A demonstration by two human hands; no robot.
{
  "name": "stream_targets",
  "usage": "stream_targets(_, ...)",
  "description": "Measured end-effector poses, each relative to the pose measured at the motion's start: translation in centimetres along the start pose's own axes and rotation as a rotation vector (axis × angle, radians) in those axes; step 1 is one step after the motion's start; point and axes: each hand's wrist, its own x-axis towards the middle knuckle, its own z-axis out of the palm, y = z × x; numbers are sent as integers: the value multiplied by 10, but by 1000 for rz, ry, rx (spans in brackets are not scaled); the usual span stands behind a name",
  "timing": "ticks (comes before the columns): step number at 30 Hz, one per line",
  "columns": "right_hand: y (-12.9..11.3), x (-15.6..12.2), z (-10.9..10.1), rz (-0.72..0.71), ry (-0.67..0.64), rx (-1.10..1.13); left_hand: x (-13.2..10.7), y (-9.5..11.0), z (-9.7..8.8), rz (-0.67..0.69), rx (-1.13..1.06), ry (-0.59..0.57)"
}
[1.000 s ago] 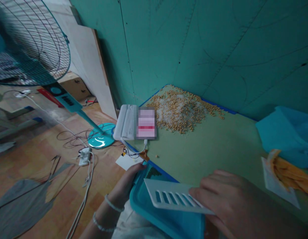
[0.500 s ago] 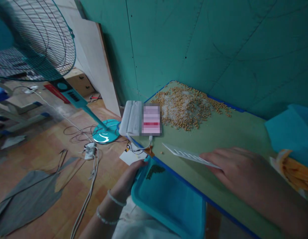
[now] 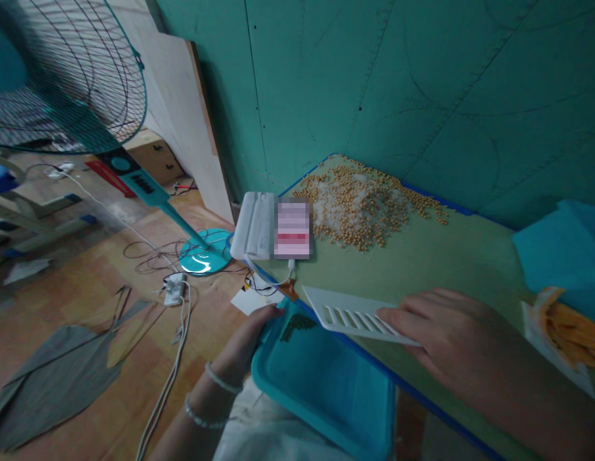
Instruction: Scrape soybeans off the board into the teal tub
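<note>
Fingers (image 3: 392, 317) of the right hand (image 3: 451, 339) gripped a white slotted scraper (image 3: 332, 307) over the edge of the worktop (image 3: 460, 256); the left hand (image 3: 256, 333) held the blue tray (image 3: 326, 378) below by one corner. That one-sided grip could have let it tip, spilling its dark grains (image 3: 297, 325).

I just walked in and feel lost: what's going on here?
The person's left hand holds a blue tray by its rim; small dark grains lie in one corner of it. The right hand grips a white slotted scraper near the edge of the table. On the table, a heap of tan beans and whitish grains sits by the green wall.
</note>
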Motion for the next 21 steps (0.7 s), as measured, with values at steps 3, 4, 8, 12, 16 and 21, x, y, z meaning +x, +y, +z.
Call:
stream_targets(3,-2,-2,-3,-27,12,34,-1,1,0,2,-22,19)
stream_targets(4,-2,-2,-4,-26,6,46,-1,1,0,1,-38,30)
stream_targets(8,-5,-6,-5,-32,-36,82,-4,5,2,-8,-92,36)
stream_targets(12,-5,-11,-4,-54,-29,114,-5,6,2,-29,-56,13)
stream_targets(16,-4,-10,-4,-60,-45,115,-2,-3,-6,-12,-60,-51)
stream_targets(21,-4,-9,-7,-52,-45,111,7,-14,-23,-12,-21,-155)
